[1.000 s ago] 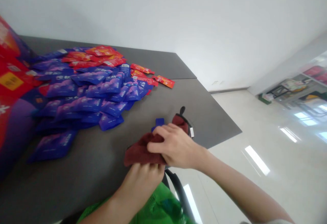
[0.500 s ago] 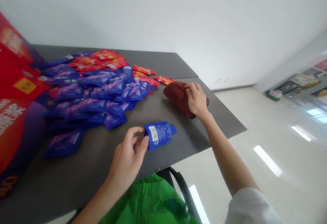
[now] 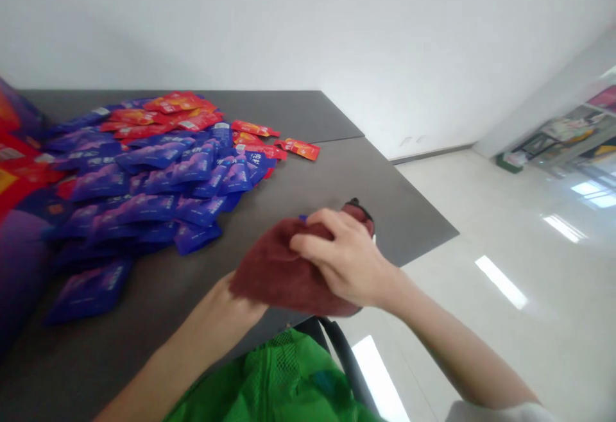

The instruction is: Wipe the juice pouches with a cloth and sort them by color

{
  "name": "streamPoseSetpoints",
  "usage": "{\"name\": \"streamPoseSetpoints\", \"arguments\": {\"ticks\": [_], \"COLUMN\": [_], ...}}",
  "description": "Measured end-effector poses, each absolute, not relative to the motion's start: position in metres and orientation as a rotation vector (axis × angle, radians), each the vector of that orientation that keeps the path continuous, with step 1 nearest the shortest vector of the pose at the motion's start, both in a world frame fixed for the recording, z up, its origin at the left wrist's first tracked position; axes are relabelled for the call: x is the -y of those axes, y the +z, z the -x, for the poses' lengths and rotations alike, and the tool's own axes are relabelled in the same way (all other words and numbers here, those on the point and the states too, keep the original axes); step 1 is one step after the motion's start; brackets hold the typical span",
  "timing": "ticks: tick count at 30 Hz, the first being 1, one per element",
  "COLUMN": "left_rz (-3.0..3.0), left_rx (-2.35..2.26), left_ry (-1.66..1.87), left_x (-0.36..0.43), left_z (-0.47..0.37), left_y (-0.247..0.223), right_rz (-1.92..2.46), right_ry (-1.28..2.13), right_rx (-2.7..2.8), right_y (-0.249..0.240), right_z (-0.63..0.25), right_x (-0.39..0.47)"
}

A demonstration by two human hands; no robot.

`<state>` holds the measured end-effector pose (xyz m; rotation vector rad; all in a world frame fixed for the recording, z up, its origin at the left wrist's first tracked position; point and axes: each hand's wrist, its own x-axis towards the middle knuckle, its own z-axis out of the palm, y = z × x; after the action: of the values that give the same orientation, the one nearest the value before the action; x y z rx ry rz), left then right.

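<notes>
A dark red cloth (image 3: 283, 274) is gripped in my right hand (image 3: 344, 255), above the front edge of the grey table. It lies over my left hand (image 3: 243, 300), whose fingers are hidden beneath it; only the wrist and the base of the hand show. A small bit of blue peeks out above the cloth by my right fingertips. Blue-purple pouches (image 3: 149, 207) are heaped on the table to the left, with red-orange pouches (image 3: 178, 111) on the heap's far side.
One red pouch (image 3: 299, 148) lies at the heap's right end. A large red and purple package (image 3: 22, 242) stands at the left edge. The grey table (image 3: 404, 217) ends at a corner on the right, and a white wall rises behind.
My right hand has brought the cloth left and toward me, over my left hand. The blue pouch that my left hand held is now almost wholly hidden. The view has shifted slightly.
</notes>
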<state>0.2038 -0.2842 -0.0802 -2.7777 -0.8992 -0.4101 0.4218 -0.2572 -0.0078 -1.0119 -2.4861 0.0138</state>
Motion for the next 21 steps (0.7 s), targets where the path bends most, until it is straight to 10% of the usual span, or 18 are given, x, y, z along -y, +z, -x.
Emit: {"name": "streamPoseSetpoints", "arguments": {"ticks": [11, 21], "left_rz": [2.621, 2.66], "left_rx": [0.966, 1.074], "left_ry": [-0.481, -0.437], "left_x": [0.304, 0.307], "left_z": [-0.256, -0.264], "left_y": [-0.072, -0.072], "right_rz": [1.514, 0.998], "right_ry": [-0.167, 0.019], "right_rx": [2.654, 2.891], "right_y": [-0.046, -0.048], "right_z": [-0.425, -0.406], "right_x": [0.162, 0.234]}}
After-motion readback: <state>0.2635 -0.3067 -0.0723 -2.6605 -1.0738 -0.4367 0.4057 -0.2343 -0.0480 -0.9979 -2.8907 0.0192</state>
